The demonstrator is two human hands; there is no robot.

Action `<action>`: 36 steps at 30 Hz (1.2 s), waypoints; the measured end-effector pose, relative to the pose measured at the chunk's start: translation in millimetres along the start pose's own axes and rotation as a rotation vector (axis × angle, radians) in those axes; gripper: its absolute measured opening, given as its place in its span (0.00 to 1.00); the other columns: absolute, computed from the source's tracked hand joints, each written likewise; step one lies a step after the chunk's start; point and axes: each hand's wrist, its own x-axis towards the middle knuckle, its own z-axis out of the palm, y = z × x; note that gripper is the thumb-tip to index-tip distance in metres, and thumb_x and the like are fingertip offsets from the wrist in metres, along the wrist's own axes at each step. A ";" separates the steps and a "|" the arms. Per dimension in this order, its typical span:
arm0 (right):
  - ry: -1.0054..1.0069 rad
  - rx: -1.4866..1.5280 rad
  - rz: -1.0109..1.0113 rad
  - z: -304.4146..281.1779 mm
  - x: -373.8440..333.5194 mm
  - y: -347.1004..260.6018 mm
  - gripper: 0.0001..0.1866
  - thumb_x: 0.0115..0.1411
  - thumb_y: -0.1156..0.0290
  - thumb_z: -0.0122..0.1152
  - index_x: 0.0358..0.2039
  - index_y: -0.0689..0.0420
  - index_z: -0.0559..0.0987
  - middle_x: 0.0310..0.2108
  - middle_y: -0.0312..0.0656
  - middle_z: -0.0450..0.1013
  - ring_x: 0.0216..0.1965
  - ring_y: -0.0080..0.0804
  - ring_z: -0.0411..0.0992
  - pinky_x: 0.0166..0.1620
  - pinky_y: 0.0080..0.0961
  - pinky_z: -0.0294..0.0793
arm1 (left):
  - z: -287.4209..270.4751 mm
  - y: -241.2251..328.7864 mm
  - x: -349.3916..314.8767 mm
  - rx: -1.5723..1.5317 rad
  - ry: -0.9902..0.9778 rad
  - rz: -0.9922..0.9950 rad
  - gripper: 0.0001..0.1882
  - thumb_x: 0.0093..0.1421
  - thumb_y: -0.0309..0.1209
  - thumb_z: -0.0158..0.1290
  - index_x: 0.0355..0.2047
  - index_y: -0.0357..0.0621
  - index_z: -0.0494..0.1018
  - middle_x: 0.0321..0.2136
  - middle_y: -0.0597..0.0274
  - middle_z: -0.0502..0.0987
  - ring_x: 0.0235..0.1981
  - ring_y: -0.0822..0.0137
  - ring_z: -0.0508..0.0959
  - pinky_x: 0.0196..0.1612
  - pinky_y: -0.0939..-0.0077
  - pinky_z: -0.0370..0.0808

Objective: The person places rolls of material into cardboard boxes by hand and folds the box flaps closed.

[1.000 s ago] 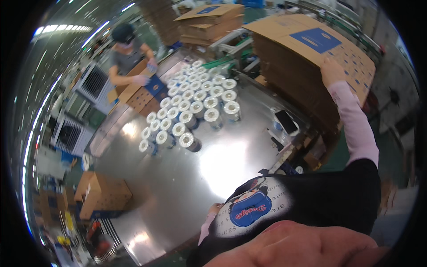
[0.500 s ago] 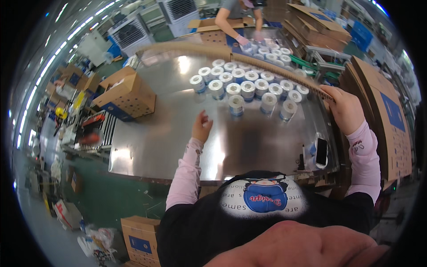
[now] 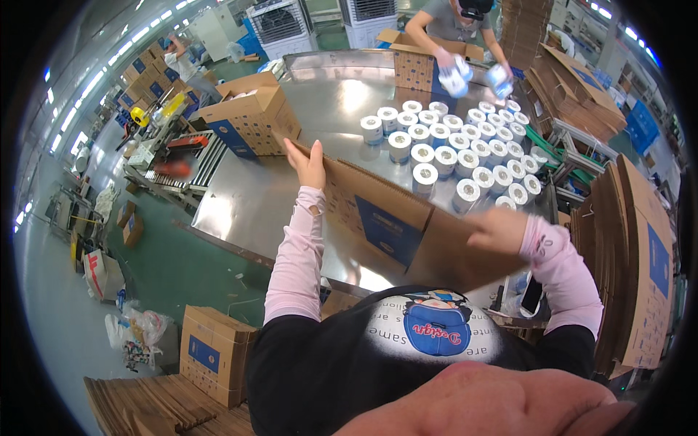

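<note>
A flattened brown cardboard box (image 3: pixel 385 221) with a blue printed panel stands slanted on edge over the metal table, just in front of me. My left hand (image 3: pixel 309 167) is at its upper left edge, with fingers stretched out and the palm against the cardboard. Near its right end is my right hand (image 3: pixel 500 229), smeared by motion, so its grip on the cardboard cannot be made out. Beyond the box stand many white-topped cylindrical rolls (image 3: pixel 424 176) in close rows.
An open carton (image 3: pixel 258 120) stands at the table's left, beside a roller conveyor (image 3: pixel 196 163). Across the table a person holds rolls in both hands (image 3: pixel 454 69) near another open carton (image 3: pixel 414 69). Flattened cartons (image 3: pixel 636 247) lean at my right; a phone (image 3: pixel 531 296) lies at the near edge.
The flat cardboard has come from the far side of the table to right in front of me. My left hand has moved up to its edge; my right hand has moved nearer and left.
</note>
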 end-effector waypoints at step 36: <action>-0.109 0.123 -0.147 82.0 71.7 48.2 0.14 0.58 0.58 0.57 0.32 0.54 0.82 0.29 0.47 0.78 0.33 0.46 0.77 0.40 0.39 0.75 | -37.5 168.4 -70.5 0.988 -1.742 0.256 0.34 0.52 0.61 0.55 0.37 0.38 0.79 0.27 0.48 0.80 0.33 0.50 0.80 0.40 0.62 0.75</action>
